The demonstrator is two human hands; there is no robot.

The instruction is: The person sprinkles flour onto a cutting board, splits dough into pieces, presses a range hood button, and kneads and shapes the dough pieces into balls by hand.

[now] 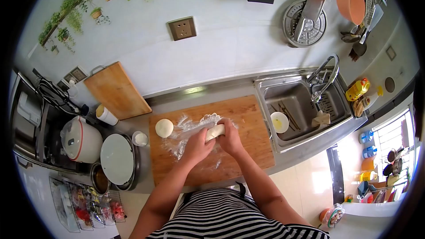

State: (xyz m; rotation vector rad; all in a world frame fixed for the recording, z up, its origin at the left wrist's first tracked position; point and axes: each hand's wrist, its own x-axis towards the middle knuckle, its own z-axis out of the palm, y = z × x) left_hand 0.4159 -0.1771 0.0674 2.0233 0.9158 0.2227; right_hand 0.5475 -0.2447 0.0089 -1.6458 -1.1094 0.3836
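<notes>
A short roll of pale dough (215, 132) is held between my two hands over the floured wooden board (252, 155). My left hand (198, 146) grips its left end, and my right hand (230, 137) wraps round its right end. Both hands are closed on it; some fingertips are hidden behind the dough. White flour (179, 148) is spread on the board around and to the left of my hands. A round, flattened ball of dough (164, 128) lies apart at the board's upper left.
Right of the board is a steel sink (292, 97) holding a bowl (280, 122) and chopsticks. To the left stand a small cup (140, 139), a large white lid or plate (117, 159) and a rice cooker (82, 139). Another cutting board (117, 90) leans on the wall.
</notes>
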